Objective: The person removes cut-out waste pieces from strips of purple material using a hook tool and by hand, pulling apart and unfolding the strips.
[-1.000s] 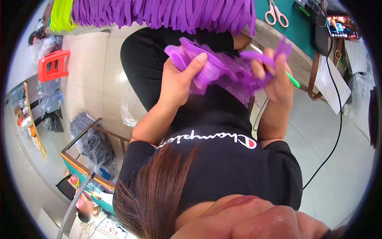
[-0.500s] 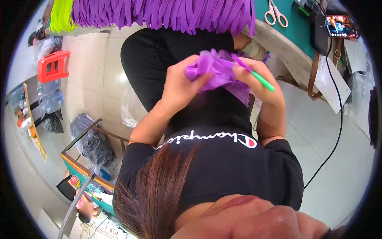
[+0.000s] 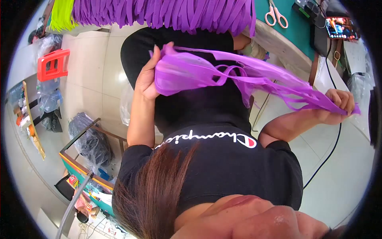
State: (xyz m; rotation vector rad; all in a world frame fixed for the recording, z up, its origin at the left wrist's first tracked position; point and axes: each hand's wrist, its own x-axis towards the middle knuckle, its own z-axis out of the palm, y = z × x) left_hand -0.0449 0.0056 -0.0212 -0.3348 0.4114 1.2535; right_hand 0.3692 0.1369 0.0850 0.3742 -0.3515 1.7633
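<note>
Between my two hands stretches a sheer purple fabric piece [image 3: 187, 73] with thin, strap-like strips and open gaps, partly twisted in the middle. My left hand [image 3: 150, 77] grips its wide end, thumb up, with some fingers hidden behind the fabric. Far out to the right, my right hand [image 3: 336, 106] is closed in a fist around the narrow, gathered end, and a bit of purple sticks out past it. The fabric hangs over my lap, above the black trousers [image 3: 187, 105].
A dense row of purple strips [image 3: 167, 14] hangs off the table edge ahead, beside lime-green strips [image 3: 61, 16]. Pink-handled scissors [image 3: 275, 16] and a lit phone [image 3: 341, 28] lie at the right. A red stool [image 3: 53, 65] stands left. A black cable [image 3: 328, 159] runs down the right.
The bunched purple fabric has been pulled out long as my right hand moved far right and my left hand moved slightly left. The green stick-like tool in my right hand no longer shows.
</note>
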